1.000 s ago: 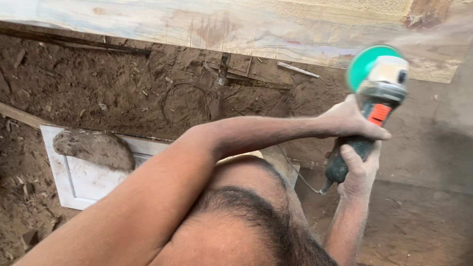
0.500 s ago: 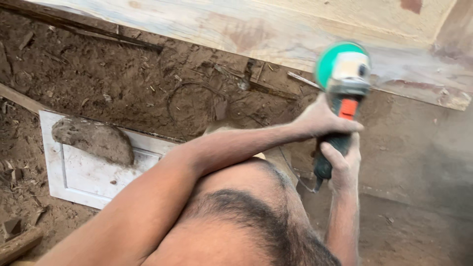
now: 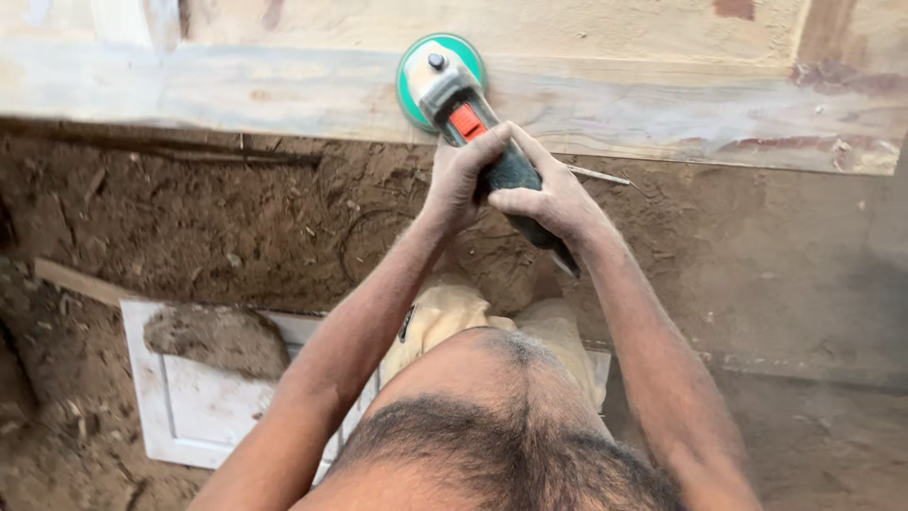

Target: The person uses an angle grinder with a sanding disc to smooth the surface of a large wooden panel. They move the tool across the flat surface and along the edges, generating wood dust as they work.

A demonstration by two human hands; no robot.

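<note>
A hand-held grinder [image 3: 452,99] with a round green disc and a red switch rests against a long pale wooden plank [image 3: 662,95] at the top of the view. My left hand [image 3: 462,178] wraps the grinder's body just behind the switch. My right hand [image 3: 549,199] grips the dark handle further back. Both forearms are dusty, and my bare torso fills the bottom of the frame.
Below the plank lies brown, dusty earth [image 3: 208,218] strewn with chips. A white panelled board [image 3: 189,407] lies flat at the lower left with a mound of dirt [image 3: 216,339] on it. A thin stick [image 3: 601,175] lies to the right of the grinder.
The grinder has travelled left along the plank, from the right side of the view toward the middle. My right hand now sits higher on the handle, beside the left.
</note>
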